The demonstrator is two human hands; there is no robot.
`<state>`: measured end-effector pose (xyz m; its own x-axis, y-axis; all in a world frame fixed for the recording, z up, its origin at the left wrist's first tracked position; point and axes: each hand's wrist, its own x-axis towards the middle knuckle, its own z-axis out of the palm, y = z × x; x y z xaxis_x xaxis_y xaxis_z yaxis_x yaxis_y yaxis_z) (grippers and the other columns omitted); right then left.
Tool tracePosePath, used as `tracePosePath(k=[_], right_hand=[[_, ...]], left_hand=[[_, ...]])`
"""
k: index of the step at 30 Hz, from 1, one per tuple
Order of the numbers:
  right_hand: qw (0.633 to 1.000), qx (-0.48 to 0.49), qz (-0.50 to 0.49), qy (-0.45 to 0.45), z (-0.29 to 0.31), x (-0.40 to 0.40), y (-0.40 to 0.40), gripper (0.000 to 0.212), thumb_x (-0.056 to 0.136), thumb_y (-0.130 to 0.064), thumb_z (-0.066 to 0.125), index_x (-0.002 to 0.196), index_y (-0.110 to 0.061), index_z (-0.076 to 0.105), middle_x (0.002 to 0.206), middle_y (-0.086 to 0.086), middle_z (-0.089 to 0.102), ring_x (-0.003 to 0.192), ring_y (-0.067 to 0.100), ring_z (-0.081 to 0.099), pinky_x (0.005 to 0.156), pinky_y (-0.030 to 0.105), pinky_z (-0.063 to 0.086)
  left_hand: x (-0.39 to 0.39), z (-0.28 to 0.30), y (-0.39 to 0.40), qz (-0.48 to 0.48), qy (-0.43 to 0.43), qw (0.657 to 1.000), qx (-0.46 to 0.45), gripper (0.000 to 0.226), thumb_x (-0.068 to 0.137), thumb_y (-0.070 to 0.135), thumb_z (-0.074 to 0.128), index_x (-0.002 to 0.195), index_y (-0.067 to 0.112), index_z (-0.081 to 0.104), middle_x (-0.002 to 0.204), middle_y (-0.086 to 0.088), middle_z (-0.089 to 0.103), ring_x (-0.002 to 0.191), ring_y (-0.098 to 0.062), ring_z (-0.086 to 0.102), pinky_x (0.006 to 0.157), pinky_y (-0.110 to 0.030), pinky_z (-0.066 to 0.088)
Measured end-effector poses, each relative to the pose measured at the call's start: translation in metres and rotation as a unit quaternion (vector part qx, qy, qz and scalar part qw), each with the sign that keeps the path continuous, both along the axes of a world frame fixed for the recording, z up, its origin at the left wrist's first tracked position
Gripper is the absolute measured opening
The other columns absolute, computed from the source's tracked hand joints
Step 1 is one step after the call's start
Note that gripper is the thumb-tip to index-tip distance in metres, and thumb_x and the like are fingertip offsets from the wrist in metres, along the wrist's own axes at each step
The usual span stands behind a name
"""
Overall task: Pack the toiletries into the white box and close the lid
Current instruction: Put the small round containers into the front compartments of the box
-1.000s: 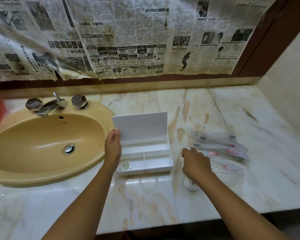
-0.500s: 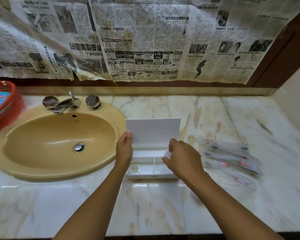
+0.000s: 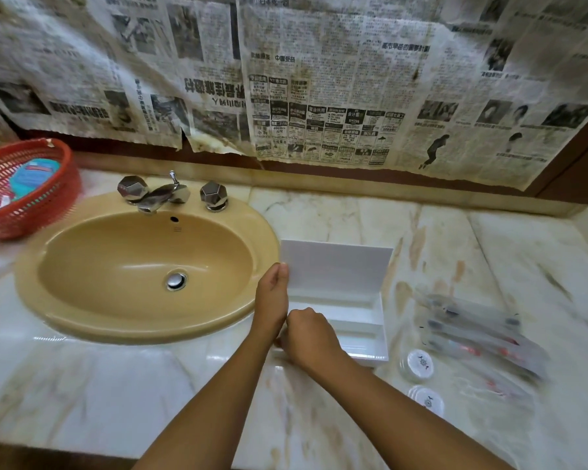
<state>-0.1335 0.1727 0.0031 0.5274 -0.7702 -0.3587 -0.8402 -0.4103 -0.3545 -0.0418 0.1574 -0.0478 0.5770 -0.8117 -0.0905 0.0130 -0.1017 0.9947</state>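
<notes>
White box (image 3: 336,293) between and under both hands

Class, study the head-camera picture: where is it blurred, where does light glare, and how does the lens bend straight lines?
Head view: the wrapped toothbrushes at right are smeared by motion blur, while the tap stays fairly sharp; glare streaks the marble counter near the front edge and glints on the sink rim; the wide lens bows the newspaper and the back ledge; soft light leaves only faint shadows beside the white box.
</notes>
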Motion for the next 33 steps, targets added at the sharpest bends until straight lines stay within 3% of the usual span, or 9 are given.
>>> tracePosePath(k=[4,8,12,18,23,28,33], right_hand=[[1.000,0.012,-0.016,-0.002,-0.002,-0.005,-0.004,0.026,0.087,-0.029,0.060,0.096,-0.005,0.062,0.095,0.014,0.061,0.089,0.031,0.059,0.066,0.030,0.034],[0.998,0.054,-0.036,-0.014,-0.009,-0.005,-0.003,0.023,0.089,-0.026,0.058,0.093,-0.004,0.061,0.101,0.015,0.063,0.093,0.031,0.061,0.065,0.029,0.036],[0.996,0.067,-0.057,-0.035,-0.011,-0.006,-0.001,0.021,0.089,-0.022,0.057,0.088,-0.002,0.064,0.096,0.016,0.066,0.077,0.028,0.057,0.063,0.027,0.036],[0.996,0.006,-0.050,-0.080,0.003,-0.025,-0.003,0.019,0.086,-0.021,0.055,0.090,-0.007,0.067,0.091,0.011,0.068,0.087,0.028,0.063,0.071,0.032,0.051],[0.986,-0.080,-0.092,-0.115,0.023,-0.062,-0.015,0.022,0.088,-0.015,0.051,0.104,-0.012,0.066,0.105,0.006,0.065,0.097,0.025,0.060,0.078,0.030,0.046],[0.982,-0.096,-0.153,-0.046,0.017,-0.109,-0.028,0.028,0.088,-0.004,0.047,0.111,-0.013,0.059,0.112,0.005,0.057,0.099,0.024,0.054,0.076,0.030,0.044],[0.979,-0.060,-0.183,0.073,0.007,-0.144,-0.029,0.038,0.084,-0.001,0.048,0.118,-0.019,0.050,0.120,0.006,0.051,0.109,0.027,0.049,0.089,0.036,0.044]], left_hand=[[0.001,-0.003,0.000,-0.001,-0.002,1.000,0.002,0.042,0.105,0.028,0.040,0.084,-0.008,0.044,0.079,-0.007,0.041,0.074,-0.017,0.036,0.069,-0.030,0.031],[0.002,-0.006,-0.001,-0.004,-0.004,1.000,0.005,0.045,0.105,0.033,0.040,0.086,-0.007,0.045,0.081,-0.007,0.044,0.076,-0.017,0.039,0.071,-0.031,0.033],[0.003,-0.005,-0.001,-0.005,-0.008,1.000,0.007,0.044,0.105,0.031,0.039,0.088,-0.008,0.047,0.083,-0.006,0.045,0.077,-0.018,0.039,0.071,-0.031,0.033],[0.001,-0.003,-0.001,0.000,-0.025,1.000,0.006,0.042,0.106,0.028,0.039,0.082,-0.007,0.043,0.078,-0.008,0.040,0.073,-0.015,0.036,0.067,-0.029,0.031],[0.001,-0.003,-0.002,0.009,-0.028,1.000,0.005,0.042,0.106,0.028,0.040,0.083,-0.006,0.045,0.079,-0.009,0.039,0.074,-0.015,0.036,0.069,-0.030,0.031],[0.001,-0.005,-0.002,0.008,-0.031,0.999,0.005,0.042,0.106,0.029,0.039,0.085,-0.007,0.048,0.083,-0.006,0.042,0.078,-0.015,0.037,0.072,-0.031,0.031],[0.000,-0.007,-0.003,0.008,-0.044,0.999,-0.005,0.041,0.106,0.026,0.039,0.083,-0.007,0.047,0.081,-0.008,0.039,0.077,-0.016,0.036,0.072,-0.032,0.031]])
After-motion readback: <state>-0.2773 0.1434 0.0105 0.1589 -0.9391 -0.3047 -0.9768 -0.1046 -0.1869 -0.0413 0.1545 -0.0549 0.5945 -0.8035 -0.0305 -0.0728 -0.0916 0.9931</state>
